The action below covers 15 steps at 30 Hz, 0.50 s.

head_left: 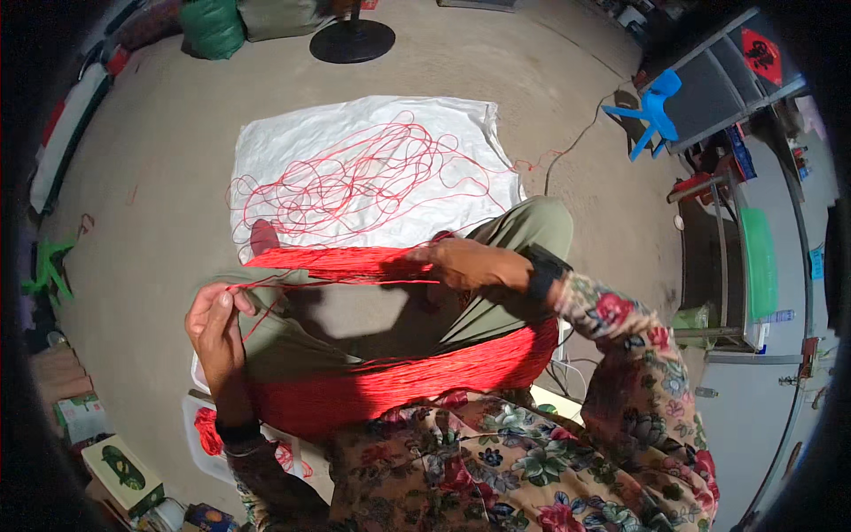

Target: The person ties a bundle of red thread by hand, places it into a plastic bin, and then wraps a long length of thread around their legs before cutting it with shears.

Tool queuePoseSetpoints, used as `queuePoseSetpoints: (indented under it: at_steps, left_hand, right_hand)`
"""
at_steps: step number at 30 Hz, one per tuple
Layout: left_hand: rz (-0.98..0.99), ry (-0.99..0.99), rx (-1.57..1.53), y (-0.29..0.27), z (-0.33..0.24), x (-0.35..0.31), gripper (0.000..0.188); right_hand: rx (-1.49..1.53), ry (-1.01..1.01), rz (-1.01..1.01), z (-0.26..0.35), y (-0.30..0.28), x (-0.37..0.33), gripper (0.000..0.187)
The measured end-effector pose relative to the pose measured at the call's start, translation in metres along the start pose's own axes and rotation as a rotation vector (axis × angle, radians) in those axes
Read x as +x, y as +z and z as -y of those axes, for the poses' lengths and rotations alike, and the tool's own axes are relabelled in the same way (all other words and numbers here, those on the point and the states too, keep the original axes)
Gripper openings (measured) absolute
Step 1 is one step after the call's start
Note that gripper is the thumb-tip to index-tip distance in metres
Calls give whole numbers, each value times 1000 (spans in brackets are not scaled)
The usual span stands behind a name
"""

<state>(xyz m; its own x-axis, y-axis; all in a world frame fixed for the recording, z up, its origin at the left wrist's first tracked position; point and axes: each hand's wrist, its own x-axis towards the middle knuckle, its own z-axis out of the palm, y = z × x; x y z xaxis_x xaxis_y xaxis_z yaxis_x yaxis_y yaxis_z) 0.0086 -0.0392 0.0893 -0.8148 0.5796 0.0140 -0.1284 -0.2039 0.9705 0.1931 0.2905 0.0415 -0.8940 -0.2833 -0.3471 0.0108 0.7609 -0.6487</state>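
Note:
My left hand (pixel 215 315) pinches a thin red cord (pixel 355 283) between thumb and fingers, beside my left knee. The cord runs across to my right hand (pixel 479 264), which is closed on it near my right knee; its fingertips are partly in shadow. Right at that hand, a thick band of many red strands (pixel 328 260) stretches from knee to knee. A wider band of red strands (pixel 417 381) lies across my lap, against my flowered top. Beyond my knees, loose red cord (pixel 355 182) sprawls in tangled loops.
The tangle rests on a white woven sheet (pixel 266 137) on the floor. A white tub (pixel 199 448) with red cord stands at my left. Cartons (pixel 120 474) are at lower left. A blue stool (pixel 651 115) and a metal rack (pixel 718 266) stand to the right.

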Motion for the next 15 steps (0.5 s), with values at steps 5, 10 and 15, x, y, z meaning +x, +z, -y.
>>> queuePoseSetpoints:
  at_steps: [5, 10, 15]
  left_hand:
    - [-120, 158, 326, -5, 3, -9, 16]
    - [-135, 85, -13, -6, -1, -13, 18]
    - [-165, 100, 18, -7, 3, -16, 18]
  right_hand:
    - [66, -117, -75, -24, 8, 47, 62]
    - [96, 222, -208, -72, -37, 48, 69]
    - [85, 354, -228, -77, -88, 5, 67]
